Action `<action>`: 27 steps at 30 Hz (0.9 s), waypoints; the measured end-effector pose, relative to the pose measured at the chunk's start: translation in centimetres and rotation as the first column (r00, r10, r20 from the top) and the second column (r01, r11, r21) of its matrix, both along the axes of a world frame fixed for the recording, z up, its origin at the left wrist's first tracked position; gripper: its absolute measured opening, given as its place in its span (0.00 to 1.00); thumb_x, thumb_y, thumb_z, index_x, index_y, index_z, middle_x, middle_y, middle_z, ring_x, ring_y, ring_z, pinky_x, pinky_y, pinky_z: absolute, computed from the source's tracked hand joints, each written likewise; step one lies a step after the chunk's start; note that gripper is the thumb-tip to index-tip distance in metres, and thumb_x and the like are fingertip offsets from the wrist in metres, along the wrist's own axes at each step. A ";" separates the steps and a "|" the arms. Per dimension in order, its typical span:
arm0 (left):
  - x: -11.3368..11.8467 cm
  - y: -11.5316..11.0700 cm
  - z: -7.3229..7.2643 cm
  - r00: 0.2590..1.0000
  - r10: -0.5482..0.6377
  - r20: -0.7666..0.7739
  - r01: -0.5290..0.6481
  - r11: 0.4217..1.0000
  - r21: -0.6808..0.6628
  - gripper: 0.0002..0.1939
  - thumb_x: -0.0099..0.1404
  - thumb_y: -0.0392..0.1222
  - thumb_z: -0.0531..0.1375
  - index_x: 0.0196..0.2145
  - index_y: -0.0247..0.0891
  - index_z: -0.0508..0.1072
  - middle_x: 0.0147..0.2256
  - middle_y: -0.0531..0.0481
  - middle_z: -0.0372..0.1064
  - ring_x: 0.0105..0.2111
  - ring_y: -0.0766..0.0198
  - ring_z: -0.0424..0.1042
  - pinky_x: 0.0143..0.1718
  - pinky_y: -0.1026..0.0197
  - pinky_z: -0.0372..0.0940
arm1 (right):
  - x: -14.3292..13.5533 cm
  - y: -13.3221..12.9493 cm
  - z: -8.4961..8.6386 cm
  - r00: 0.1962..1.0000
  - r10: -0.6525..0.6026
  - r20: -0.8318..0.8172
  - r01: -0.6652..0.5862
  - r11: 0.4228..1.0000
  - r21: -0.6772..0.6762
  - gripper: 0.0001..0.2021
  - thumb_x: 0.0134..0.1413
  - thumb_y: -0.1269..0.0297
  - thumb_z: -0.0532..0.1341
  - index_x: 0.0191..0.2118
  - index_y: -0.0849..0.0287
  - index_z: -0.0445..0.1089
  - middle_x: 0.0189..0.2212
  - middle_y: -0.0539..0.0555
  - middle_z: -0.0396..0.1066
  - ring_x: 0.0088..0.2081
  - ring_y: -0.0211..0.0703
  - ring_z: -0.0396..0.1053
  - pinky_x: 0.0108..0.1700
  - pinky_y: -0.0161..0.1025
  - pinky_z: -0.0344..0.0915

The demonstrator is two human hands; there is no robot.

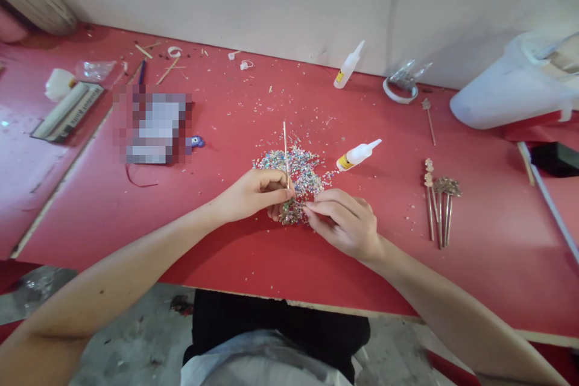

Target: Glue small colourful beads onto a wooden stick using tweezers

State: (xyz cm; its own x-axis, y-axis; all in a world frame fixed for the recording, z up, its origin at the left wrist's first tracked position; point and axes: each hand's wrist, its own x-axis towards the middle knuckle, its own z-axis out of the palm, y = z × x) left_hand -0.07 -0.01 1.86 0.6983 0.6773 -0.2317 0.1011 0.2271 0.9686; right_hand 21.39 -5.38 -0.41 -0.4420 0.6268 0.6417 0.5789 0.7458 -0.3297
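Note:
My left hand (260,194) is closed on a thin metallic stick (285,154), which points up and away from me. At the stick's near end, below my fingers, is a glittery decorated head (291,212). My right hand (346,220) is at the right of this head, thumb and fingertips pinched together; anything between them is too small to name. Behind both hands a pile of multicoloured rhinestones (303,166) spreads over the red table (226,126). A white glue bottle (357,155) with a yellow label lies just right of the pile.
A second glue bottle (347,66) stands near the wall, left of a tape roll (400,91). Decorated sticks (439,211) lie at the right, before a large white container (502,84). At the left are a blurred flat item (158,128) and a knife box (70,111).

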 end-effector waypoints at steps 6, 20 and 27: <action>0.0 0.0 -0.1 1.000 0.005 0.009 -0.005 1.000 -0.004 0.08 0.66 0.40 0.58 0.30 0.34 0.68 0.20 0.56 0.66 0.20 0.72 0.70 0.24 0.70 0.67 | 0.0 0.0 0.0 1.000 -0.005 0.015 0.005 1.000 -0.012 0.05 0.55 0.74 0.63 0.37 0.57 0.69 0.29 0.50 0.74 0.27 0.33 0.70 0.28 0.29 0.67; -0.1 0.0 -0.2 1.000 -0.003 0.015 0.003 1.000 -0.012 0.09 0.66 0.40 0.58 0.30 0.34 0.68 0.21 0.56 0.66 0.21 0.72 0.71 0.25 0.70 0.67 | 0.0 0.0 0.0 1.000 -0.007 0.023 0.007 1.000 -0.012 0.05 0.56 0.73 0.62 0.37 0.57 0.69 0.29 0.50 0.74 0.27 0.33 0.71 0.27 0.29 0.67; -0.1 0.0 -0.1 0.999 -0.005 0.042 0.006 1.000 -0.015 0.08 0.67 0.40 0.58 0.30 0.33 0.68 0.22 0.56 0.66 0.21 0.73 0.71 0.25 0.70 0.67 | 0.0 0.1 0.2 1.000 -0.002 0.019 0.002 1.000 -0.005 0.06 0.55 0.75 0.63 0.37 0.58 0.68 0.29 0.51 0.74 0.27 0.33 0.71 0.27 0.30 0.67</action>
